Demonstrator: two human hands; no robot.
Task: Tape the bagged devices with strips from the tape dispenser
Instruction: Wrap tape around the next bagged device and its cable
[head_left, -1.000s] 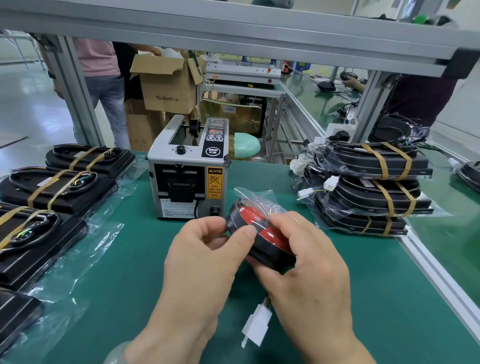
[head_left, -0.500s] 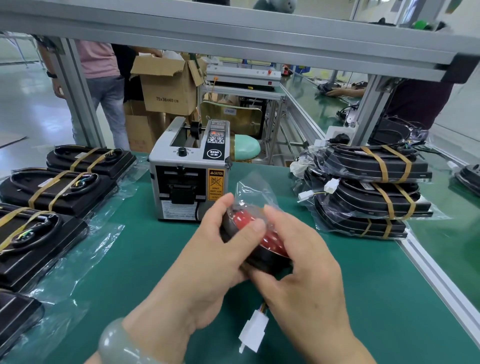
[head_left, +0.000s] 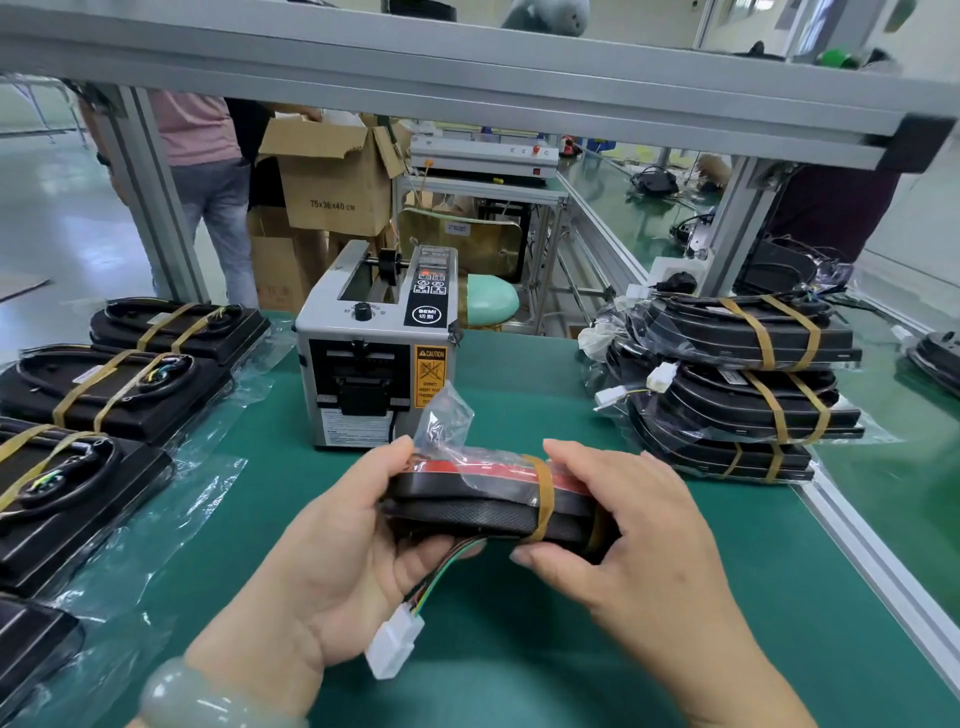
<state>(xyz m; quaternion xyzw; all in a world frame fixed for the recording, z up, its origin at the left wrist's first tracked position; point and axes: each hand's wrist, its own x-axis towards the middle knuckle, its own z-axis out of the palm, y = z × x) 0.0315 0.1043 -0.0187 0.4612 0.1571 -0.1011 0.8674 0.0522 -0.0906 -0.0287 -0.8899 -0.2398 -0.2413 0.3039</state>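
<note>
A black and red bagged device (head_left: 483, 501) lies flat and edge-on between my hands, above the green mat. My left hand (head_left: 332, 551) grips its left end, thumb on top. My right hand (head_left: 639, 525) grips its right end, fingers curled over the top and thumb underneath. Two brown tape strips (head_left: 543, 496) wrap the device near my right hand. Coloured wires with a white connector (head_left: 395, 647) hang from its underside. The grey tape dispenser (head_left: 376, 345) stands just behind the device, at the middle of the table.
Taped bagged devices lie in a row at the left (head_left: 114, 382) and in a stack at the right (head_left: 737, 384). The table's aluminium edge rail (head_left: 872, 561) runs down the right. People and cardboard boxes (head_left: 332, 176) are beyond the frame.
The device has been turned from end-on with its red face tilted up to lying flat and sideways. My hands have moved apart to its two ends.
</note>
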